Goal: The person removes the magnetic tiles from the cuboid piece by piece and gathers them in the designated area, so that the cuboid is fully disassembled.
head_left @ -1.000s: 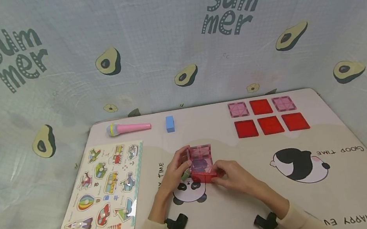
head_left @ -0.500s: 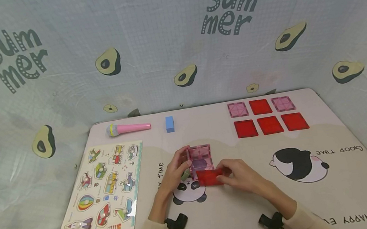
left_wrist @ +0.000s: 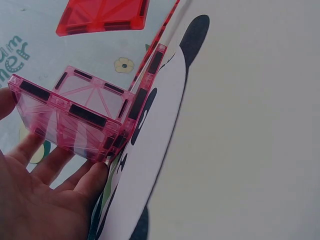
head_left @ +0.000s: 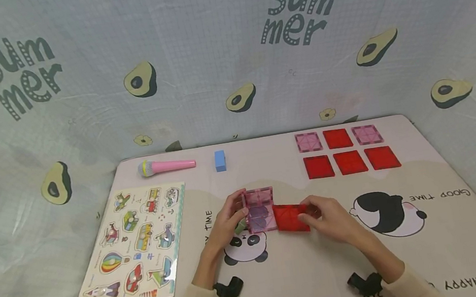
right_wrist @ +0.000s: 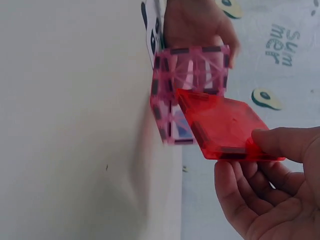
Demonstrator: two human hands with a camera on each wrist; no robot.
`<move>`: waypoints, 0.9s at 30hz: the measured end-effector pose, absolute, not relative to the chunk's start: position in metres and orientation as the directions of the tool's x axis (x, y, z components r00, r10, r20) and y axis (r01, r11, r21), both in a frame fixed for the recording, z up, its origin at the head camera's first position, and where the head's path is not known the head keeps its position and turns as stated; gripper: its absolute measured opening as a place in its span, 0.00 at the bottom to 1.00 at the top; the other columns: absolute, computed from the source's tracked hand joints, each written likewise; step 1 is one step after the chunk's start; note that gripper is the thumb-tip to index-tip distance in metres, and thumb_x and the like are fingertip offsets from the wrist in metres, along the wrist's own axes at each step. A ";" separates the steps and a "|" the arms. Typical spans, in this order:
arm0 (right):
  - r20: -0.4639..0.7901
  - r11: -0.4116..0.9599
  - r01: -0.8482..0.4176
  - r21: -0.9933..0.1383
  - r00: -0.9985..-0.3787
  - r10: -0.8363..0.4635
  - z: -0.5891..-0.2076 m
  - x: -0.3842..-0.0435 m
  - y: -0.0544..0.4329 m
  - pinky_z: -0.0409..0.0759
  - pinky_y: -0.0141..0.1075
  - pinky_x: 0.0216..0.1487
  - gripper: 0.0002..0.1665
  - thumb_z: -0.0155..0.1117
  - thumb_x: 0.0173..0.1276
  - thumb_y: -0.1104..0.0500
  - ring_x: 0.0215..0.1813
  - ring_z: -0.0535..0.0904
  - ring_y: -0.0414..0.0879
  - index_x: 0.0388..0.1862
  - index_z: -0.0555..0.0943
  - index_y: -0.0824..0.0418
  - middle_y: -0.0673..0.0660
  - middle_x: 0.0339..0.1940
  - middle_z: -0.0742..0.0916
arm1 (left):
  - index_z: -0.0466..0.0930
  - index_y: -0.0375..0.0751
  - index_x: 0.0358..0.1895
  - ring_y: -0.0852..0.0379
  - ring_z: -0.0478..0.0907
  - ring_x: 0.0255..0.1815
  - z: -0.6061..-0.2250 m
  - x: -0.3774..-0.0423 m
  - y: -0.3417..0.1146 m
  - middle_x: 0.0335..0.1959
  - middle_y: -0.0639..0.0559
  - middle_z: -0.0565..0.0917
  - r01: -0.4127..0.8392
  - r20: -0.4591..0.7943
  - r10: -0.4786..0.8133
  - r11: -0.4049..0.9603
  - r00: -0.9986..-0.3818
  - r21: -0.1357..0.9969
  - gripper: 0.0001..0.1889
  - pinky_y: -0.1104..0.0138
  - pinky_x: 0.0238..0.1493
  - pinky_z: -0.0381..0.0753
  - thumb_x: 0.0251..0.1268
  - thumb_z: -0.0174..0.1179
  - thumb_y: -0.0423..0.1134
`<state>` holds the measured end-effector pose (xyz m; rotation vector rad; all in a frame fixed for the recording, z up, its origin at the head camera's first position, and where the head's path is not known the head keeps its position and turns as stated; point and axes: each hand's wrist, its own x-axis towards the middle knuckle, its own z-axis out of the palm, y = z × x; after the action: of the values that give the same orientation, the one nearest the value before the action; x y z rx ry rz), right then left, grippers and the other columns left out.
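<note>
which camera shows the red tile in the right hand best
Right wrist: the red tile looms large in the right hand, face mostly visible. Head shows it smaller; left wrist shows seemingly the same tile, cut off at the top.

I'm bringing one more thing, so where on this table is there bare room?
Bare: between blue block and the six flat tiles; also in front of those tiles, right of the right hand. Crowded: left, with puzzle board and microphone; centre, where the left hand holds pink tiles and the right a red tile.
</note>
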<state>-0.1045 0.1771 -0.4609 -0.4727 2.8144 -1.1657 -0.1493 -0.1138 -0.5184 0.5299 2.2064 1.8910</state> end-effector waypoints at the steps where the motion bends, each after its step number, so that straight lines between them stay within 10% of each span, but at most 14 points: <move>1: 0.060 0.669 -0.249 -0.700 -0.955 -0.292 -0.461 -0.105 0.179 0.83 0.25 0.41 0.15 0.71 0.65 0.59 0.38 0.79 0.40 0.49 0.82 0.61 0.50 0.36 0.86 | 0.59 0.43 0.76 0.36 0.66 0.74 -0.519 -0.149 -0.114 0.74 0.38 0.67 0.151 0.093 0.389 0.121 -0.917 0.981 0.28 0.43 0.73 0.70 0.76 0.49 0.39; 27: 0.021 0.736 -0.067 -0.674 -0.997 -0.072 -0.473 -0.132 0.234 0.82 0.25 0.39 0.25 0.65 0.72 0.55 0.41 0.80 0.49 0.60 0.78 0.70 0.62 0.42 0.87 | 0.58 0.43 0.77 0.37 0.66 0.74 -0.520 -0.150 -0.114 0.74 0.39 0.67 0.159 0.100 0.393 0.119 -0.914 0.980 0.28 0.44 0.73 0.71 0.77 0.49 0.39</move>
<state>-0.1315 0.2339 -0.4734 -0.1173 2.9203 -1.1335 -0.1497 -0.1144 -0.5204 0.5516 2.2045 1.8932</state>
